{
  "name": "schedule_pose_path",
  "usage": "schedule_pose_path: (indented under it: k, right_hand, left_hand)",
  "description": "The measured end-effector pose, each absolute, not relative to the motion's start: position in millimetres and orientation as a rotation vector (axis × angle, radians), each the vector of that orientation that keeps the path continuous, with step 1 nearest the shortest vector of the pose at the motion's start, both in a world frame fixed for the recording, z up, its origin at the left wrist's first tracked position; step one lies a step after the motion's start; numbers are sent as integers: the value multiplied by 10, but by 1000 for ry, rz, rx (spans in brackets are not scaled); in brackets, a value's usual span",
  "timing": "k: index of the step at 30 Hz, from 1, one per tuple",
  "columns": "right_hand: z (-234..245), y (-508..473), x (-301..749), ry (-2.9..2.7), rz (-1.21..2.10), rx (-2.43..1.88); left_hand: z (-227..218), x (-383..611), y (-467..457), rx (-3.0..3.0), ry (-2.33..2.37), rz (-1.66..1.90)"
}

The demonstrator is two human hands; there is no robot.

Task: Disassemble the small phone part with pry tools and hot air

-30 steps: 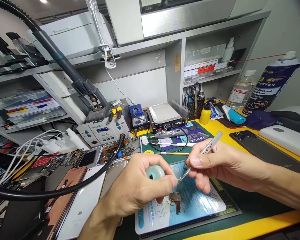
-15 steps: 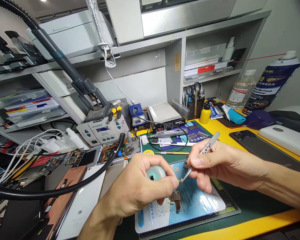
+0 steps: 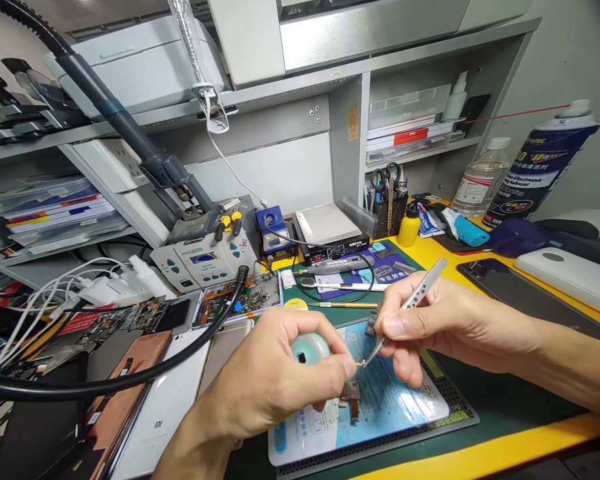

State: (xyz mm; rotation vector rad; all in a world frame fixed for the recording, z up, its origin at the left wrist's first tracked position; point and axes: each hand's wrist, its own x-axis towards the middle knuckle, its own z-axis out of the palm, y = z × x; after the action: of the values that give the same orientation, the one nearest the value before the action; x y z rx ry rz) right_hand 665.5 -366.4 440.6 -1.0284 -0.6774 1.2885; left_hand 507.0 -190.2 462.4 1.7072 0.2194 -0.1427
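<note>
My left hand (image 3: 280, 373) curls around a small round teal spool (image 3: 316, 347) with a dark hole in its middle. Its thumb and forefinger pinch a tiny copper-coloured end (image 3: 359, 364), too small to make out well. In my right hand (image 3: 415, 327) are metal tweezers (image 3: 420, 291) with holes along the arm, their tips meeting that tiny end. Below the fingertips a small metal part with a brown flex strip (image 3: 353, 400) lies on the blue-and-white work mat (image 3: 395, 420). A small dark part (image 3: 371, 324) lies close to my right fingers.
A black hose (image 3: 180, 363) arches over phones at the left, in front of the rework station (image 3: 205, 260). An open tray of circuit boards (image 3: 240, 300), a brush (image 3: 340, 285) and a yellow bottle (image 3: 410, 227) stand or lie behind. A dark phone (image 3: 525, 300) is at right.
The tweezers lean slightly further right at their upper end. Both hands otherwise keep nearly the same pose, and the whole view has shifted a little.
</note>
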Motion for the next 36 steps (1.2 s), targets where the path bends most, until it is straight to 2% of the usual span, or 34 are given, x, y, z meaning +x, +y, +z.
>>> schedule_pose_path:
  k: [7,12,17,25,27,32,36]
  right_hand:
    - [4484,-3688,6646,-725,1194,-1163]
    - [4500,-3658,6662,-623,1117,-1164]
    - [4486,-3680,6682,-655,1029,-1202]
    - [4443,-3755,6510,-1023,293,-1601]
    - [4441,-3757,6488,-1008,392,-1569]
    - [4466,-3803,6563,-879,951,-1153]
    - [4502,-3855,6628,-935,1149,-950]
  left_hand:
    - [4649,5074,-1926,1894,273,-40]
    - [4628,5079,-1983,2149,264,294]
    - [4546,5087,-2021,2306,292,476]
    - [4473,5104,-2034,2381,119,857]
    - [4483,5107,-2043,2365,113,892]
    - [4524,5126,-2056,2247,237,788]
    - [4556,5144,-2047,2078,386,669]
